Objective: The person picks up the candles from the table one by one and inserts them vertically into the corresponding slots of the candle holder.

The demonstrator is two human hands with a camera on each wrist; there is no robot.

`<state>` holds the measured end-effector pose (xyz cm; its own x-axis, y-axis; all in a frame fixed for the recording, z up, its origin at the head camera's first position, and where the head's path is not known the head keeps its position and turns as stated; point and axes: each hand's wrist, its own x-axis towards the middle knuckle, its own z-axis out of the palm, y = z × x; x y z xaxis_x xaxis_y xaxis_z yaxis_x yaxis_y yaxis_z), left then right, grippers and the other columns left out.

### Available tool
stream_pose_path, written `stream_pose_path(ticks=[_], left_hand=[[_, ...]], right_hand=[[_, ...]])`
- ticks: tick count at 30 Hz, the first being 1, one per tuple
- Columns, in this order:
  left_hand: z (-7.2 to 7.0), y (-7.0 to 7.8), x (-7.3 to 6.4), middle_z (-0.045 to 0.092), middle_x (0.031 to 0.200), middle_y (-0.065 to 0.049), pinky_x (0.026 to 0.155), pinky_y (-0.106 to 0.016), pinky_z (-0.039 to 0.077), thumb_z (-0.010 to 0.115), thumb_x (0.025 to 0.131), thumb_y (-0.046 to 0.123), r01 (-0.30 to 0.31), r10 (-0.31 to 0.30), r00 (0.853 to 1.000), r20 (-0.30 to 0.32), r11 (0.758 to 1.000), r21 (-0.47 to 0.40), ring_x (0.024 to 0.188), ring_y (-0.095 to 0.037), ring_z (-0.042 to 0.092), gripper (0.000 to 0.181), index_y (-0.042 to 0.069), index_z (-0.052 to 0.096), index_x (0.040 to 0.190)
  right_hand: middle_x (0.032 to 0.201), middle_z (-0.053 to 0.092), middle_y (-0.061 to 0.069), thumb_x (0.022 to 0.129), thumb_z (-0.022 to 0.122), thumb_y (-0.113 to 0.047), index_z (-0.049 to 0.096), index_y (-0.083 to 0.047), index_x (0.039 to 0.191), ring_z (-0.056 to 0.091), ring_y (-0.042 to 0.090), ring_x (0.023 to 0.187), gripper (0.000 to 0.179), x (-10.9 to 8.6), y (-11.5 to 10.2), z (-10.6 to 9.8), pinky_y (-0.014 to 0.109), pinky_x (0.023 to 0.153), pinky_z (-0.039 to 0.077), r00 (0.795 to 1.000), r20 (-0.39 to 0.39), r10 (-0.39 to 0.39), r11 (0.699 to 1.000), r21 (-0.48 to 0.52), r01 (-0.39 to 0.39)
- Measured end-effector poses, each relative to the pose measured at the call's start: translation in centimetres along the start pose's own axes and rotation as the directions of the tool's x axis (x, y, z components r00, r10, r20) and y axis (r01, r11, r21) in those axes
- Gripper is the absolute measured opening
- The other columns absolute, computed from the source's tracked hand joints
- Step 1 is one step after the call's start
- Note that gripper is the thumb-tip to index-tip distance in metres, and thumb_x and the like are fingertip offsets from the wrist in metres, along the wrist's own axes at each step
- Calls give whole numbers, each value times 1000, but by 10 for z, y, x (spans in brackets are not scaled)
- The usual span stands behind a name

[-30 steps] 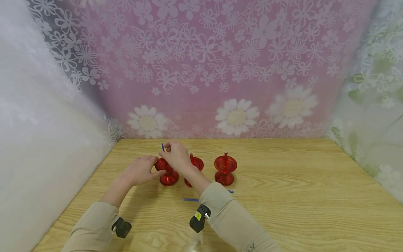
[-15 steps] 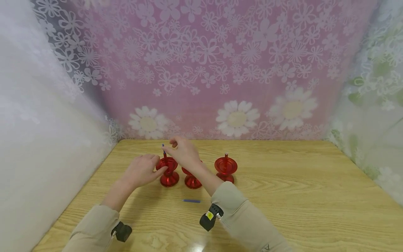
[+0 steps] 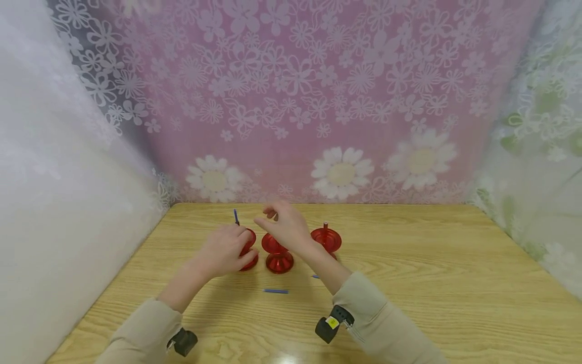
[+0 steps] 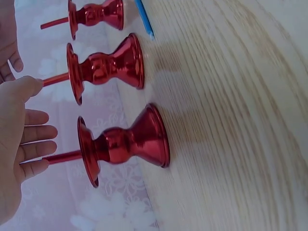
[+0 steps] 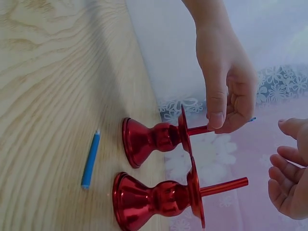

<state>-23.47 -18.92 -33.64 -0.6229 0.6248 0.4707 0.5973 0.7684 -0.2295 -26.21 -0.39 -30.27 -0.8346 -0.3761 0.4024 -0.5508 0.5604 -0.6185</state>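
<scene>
Three red candle holders in a row on the wooden table, near the back edge, each with a thin red spike standing up from its dish. Left holder mostly hidden in the head view behind the left hand. From the right wrist view, left hand over that holder, thumb and fingers curled together at the spike's tip, pinching the small blue candle; same blue candle sticking up above the hand in the head view. Left wrist view less clear on the grip: fingers lying beside the spike of the nearest holder.

Right hand hovering above the middle holder, fingers loosely spread, holding nothing, apart from the left hand. Same hand just off the tip of the middle holder's spike.

Right holder untouched, partly behind the right wrist. One blue candle lying flat on the table in front of the holders; the end of another showing beside the right forearm.
</scene>
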Motion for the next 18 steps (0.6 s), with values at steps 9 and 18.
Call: stream_pose_path(ticks=[9,18], left_hand=[[10,10,8,59,90,-3,74,-36,41,68,81,35,-12,15,995,98,1000,-29,86,-23,54,33,7,63,97],[18,15,15,56,91,-3,78,-38,40,67,82,35,9,-1,986,165,999,-49,87,-24,50,32,7,62,97]], right_hand=[[90,60,0,84,69,-25,64,-9,98,53,14,76,21,-19,18,-5,28,66,45,1000,-4,-3,1000,-7,3],[75,56,-5,84,69,-24,63,-10,91,52,10,67,17,-35,28,-10,26,58,43,997,58,49,999,18,-50]])
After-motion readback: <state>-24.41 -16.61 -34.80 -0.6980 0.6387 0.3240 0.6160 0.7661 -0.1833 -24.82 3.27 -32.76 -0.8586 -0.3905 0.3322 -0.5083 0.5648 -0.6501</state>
